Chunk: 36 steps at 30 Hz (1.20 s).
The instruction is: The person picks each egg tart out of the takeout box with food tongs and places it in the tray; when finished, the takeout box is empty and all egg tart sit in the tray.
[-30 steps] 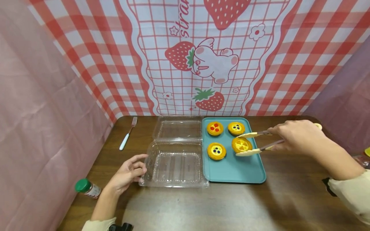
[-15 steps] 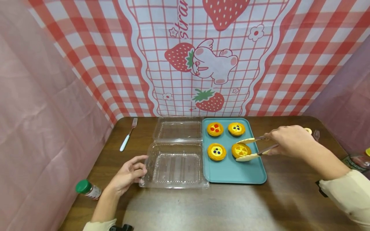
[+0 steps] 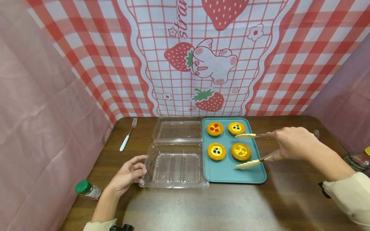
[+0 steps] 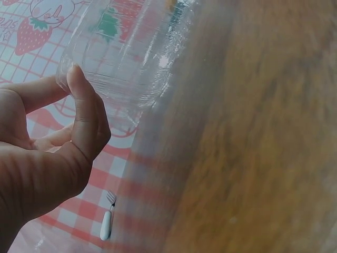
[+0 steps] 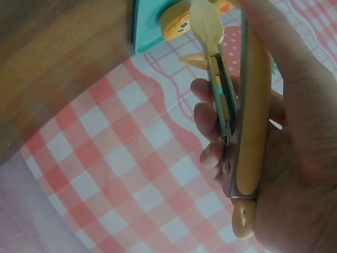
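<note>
right hand (image 3: 292,143) gripped tongs (image 3: 252,150) | tips spread wider, releasing yellow tart (image 3: 241,151) on tray (image 3: 231,173) near edge | left hand (image 3: 127,175) fingers relaxed, touching clamshell (image 3: 173,165)

The right hand (image 3: 292,143) hides the tongs' (image 3: 251,150) handle; the bottle's (image 3: 87,189) label is too small to read.

A white-handled fork (image 3: 127,138) lies at the far left of the wooden table (image 3: 231,205); a green-capped bottle (image 3: 87,189) lies on its side near the left edge; behind hangs a red-and-white checked cloth (image 3: 202,57) — printed with strawberries and a rabbit; pink sheets flank both sides.
</note>
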Motion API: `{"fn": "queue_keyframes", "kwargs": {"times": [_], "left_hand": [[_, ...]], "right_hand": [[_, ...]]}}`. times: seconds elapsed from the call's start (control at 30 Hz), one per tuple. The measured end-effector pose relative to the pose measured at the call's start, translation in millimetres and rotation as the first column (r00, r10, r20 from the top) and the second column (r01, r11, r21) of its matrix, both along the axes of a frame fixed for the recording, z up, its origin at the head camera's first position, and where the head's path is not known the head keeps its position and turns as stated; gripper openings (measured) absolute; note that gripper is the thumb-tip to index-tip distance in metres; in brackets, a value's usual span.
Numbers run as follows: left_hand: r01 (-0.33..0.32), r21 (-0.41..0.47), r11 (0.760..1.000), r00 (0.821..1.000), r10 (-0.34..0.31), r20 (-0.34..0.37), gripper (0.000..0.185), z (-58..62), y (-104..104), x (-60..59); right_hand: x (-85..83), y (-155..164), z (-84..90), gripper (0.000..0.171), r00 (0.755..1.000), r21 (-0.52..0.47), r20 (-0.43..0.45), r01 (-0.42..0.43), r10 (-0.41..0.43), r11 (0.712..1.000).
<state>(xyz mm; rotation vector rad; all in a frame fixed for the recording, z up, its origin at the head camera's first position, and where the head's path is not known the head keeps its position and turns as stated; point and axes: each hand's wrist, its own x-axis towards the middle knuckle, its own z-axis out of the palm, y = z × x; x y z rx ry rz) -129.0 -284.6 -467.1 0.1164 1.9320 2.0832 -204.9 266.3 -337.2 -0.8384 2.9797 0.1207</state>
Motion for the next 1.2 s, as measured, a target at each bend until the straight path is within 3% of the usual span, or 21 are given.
{"fn": "queue_keyframes", "kwargs": {"times": [0.23,0.47,0.73,1.0,1.2], "left_hand": [[0.002,0.000,1.000,1.000,-0.002,0.000,0.060,1.0,1,-0.5],[-0.006,-0.019,1.000,1.000,0.006,-0.014,0.059,3.3,2,1.7],[0.010,-0.019,1.000,1.000,-0.010,-0.006,0.063,5.7,4,1.7],[0.006,-0.013,1.000,1.000,-0.006,-0.005,0.063,3.1,4,1.2],[0.000,-0.012,1.000,1.000,0.000,-0.002,0.063,4.0,4,1.4]], "right_hand": [[9.4,9,3.1,0.105,0.996,-0.045,-0.017,0.086,-0.087,0.995],[17.0,40,6.7,0.112,0.976,-0.098,-0.063,0.200,-0.206,0.975],[23.5,82,-8.7,0.110,0.898,-0.116,-0.003,0.436,-0.440,0.892],[20.3,84,-42.1,0.078,0.843,-0.226,0.020,0.528,-0.538,0.819],[16.0,78,-57.0,0.078,0.812,-0.272,0.046,0.570,-0.581,0.775]]}}
